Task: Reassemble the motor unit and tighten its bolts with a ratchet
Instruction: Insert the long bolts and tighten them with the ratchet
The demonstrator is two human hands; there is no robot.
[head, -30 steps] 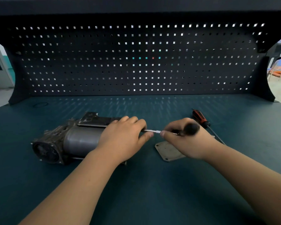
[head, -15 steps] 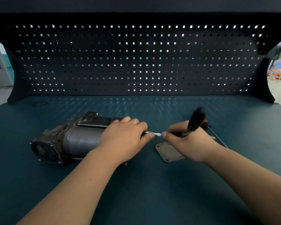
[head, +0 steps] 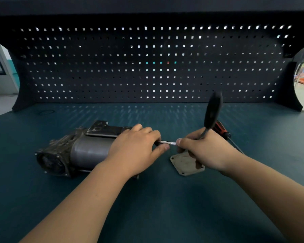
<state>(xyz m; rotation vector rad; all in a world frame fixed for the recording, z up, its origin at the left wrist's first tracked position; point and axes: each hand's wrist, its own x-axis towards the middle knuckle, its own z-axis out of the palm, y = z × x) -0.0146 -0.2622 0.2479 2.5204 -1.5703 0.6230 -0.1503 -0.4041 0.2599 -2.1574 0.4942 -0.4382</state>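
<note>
The grey motor unit (head: pixel 81 151) lies on its side on the dark green bench, left of centre. My left hand (head: pixel 135 149) rests over its right end with fingers curled round it, hiding that end. My right hand (head: pixel 205 151) grips the ratchet (head: pixel 213 111); its black handle stands nearly upright above my fist. A thin silver extension bar (head: pixel 167 142) runs level from my right hand into the motor's covered end. A flat metal cover plate (head: pixel 184 165) lies loose on the bench, partly under my right hand.
A red and black screwdriver (head: pixel 223 130) lies behind my right hand. A dark pegboard (head: pixel 147 67) closes the back of the bench, with a shelf overhead. A thin black ring (head: pixel 46 112) lies at the far left.
The ratchet handle has swung up from lying flat across my right hand to nearly upright. My left hand and the motor have stayed in place.
</note>
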